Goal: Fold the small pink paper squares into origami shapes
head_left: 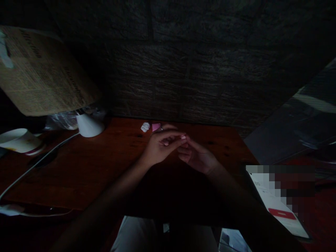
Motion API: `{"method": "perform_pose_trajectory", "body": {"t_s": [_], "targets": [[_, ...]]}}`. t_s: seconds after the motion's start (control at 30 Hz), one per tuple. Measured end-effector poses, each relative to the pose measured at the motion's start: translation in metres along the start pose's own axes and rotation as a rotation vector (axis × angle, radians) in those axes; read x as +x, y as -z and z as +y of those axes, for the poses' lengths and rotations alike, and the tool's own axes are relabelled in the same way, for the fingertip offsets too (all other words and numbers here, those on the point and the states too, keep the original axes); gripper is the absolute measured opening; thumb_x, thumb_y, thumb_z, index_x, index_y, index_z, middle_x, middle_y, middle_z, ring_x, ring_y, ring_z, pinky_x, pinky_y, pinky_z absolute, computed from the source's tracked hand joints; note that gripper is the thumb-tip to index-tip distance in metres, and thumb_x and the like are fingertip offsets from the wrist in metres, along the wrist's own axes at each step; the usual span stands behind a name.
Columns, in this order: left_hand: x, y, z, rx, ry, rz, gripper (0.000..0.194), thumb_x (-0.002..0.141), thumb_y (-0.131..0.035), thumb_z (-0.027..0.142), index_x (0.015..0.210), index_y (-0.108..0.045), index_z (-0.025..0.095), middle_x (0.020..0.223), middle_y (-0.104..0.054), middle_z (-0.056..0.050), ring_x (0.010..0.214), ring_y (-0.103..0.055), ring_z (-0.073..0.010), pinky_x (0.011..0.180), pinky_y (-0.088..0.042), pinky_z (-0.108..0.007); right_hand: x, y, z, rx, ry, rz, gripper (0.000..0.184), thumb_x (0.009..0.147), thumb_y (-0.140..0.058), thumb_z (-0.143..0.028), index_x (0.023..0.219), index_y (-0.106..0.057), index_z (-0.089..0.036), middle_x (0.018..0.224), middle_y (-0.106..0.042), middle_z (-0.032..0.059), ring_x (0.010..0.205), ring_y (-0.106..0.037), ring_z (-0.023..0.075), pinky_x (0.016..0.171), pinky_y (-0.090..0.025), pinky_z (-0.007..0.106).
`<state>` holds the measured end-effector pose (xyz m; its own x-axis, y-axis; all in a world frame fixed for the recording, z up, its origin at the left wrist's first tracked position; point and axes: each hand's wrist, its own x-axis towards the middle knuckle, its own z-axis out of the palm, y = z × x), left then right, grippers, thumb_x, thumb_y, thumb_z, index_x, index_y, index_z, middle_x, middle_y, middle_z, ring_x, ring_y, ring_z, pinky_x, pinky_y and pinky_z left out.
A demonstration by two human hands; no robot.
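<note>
— Around, on the wooden tabletop (118,150)?
— Crumpled white lump (145,127) and flat-sided pink block (155,127), just beyond the left hand (157,148); farther left, newsprint-shaded lamp (89,126), cup (22,140), cable (39,160).
— And the pink piece (183,137)?
— Pinched between left finger and thumb, above the tabletop, partly covered; right hand (198,157) close against it, grip there impossible to tell.
— Pointing which way?
— Too small to tell, long axis included.

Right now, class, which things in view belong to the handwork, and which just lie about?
Handwork:
- left hand
- right hand
- small pink piece at their fingertips
- probably white lump and pink block

Lying about:
- lamp
- cup
- plastic bag
- lit screen
</note>
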<state>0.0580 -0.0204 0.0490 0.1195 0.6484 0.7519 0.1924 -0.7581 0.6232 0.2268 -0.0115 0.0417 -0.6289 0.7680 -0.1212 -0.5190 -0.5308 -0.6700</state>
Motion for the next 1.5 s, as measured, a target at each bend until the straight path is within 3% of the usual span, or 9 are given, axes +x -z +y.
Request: {"method": "perform_pose_trajectory", "body": {"t_s": [0.33,0.57,0.83,1.07,1.27,1.5], "targets": [[0.0007,-0.0010,0.0016,-0.150,0.169,-0.001,0.019,0.084,-0.082,0.027,0.102,-0.079,0.020,0.095,-0.070,-0.003,0.074,-0.068,-0.0110,0.060,-0.056,-0.020,-0.0006,-0.0024,-0.0014,0.010,0.005,0.037,0.027,0.072,-0.092,-0.028,0.083,-0.068,-0.020,0.065,-0.058,-0.0082,0.055,-0.045,0.0054,0.052,-0.039,0.019],[0.0023,0.0005,0.0033,-0.138,0.134,-0.029,0.015,0.083,-0.083,0.026,0.095,-0.080,0.019,0.099,-0.072,-0.006,0.083,-0.070,-0.0137,0.063,-0.057,-0.021,0.0001,-0.0008,0.0013,-0.030,-0.010,0.067,0.029,0.069,-0.093,-0.035,0.080,-0.069,-0.022,0.069,-0.063,-0.0053,0.059,-0.051,0.0077,0.054,-0.041,0.021],[0.0019,0.0019,0.0025,-0.129,0.132,-0.078,0.018,0.089,-0.077,0.028,0.104,-0.079,0.020,0.109,-0.077,-0.010,0.097,-0.074,-0.0187,0.077,-0.063,-0.028,0.0019,-0.0021,0.0003,-0.029,0.019,0.115,0.030,0.068,-0.092,-0.037,0.078,-0.068,-0.022,0.067,-0.060,-0.0057,0.059,-0.050,0.0081,0.054,-0.040,0.021],[0.0041,0.0024,0.0030,-0.127,0.093,-0.078,0.014,0.091,-0.074,0.026,0.102,-0.080,0.018,0.105,-0.078,-0.010,0.096,-0.075,-0.0176,0.078,-0.063,-0.026,0.0046,-0.0031,0.0013,-0.045,0.087,0.148,0.039,0.059,-0.097,-0.039,0.076,-0.067,-0.021,0.064,-0.056,-0.0075,0.056,-0.044,0.0066,0.052,-0.037,0.019],[0.0016,-0.0014,0.0032,-0.152,0.221,-0.068,0.017,0.088,-0.078,0.032,0.100,-0.079,0.019,0.108,-0.078,-0.009,0.083,-0.075,-0.0163,0.064,-0.061,-0.023,0.0056,-0.0041,0.0035,-0.119,0.126,0.190,0.039,0.061,-0.095,-0.044,0.077,-0.068,-0.022,0.062,-0.054,-0.0070,0.055,-0.042,0.0076,0.051,-0.035,0.021],[0.0021,-0.0020,-0.0018,-0.198,0.215,-0.064,0.016,0.089,-0.077,0.032,0.097,-0.080,0.018,0.102,-0.079,-0.009,0.086,-0.076,-0.0175,0.068,-0.063,-0.026,0.0048,-0.0046,0.0037,-0.146,0.116,0.193,0.041,0.060,-0.095,-0.048,0.076,-0.068,-0.021,0.063,-0.053,-0.0063,0.057,-0.043,0.0079,0.052,-0.034,0.021]]}}
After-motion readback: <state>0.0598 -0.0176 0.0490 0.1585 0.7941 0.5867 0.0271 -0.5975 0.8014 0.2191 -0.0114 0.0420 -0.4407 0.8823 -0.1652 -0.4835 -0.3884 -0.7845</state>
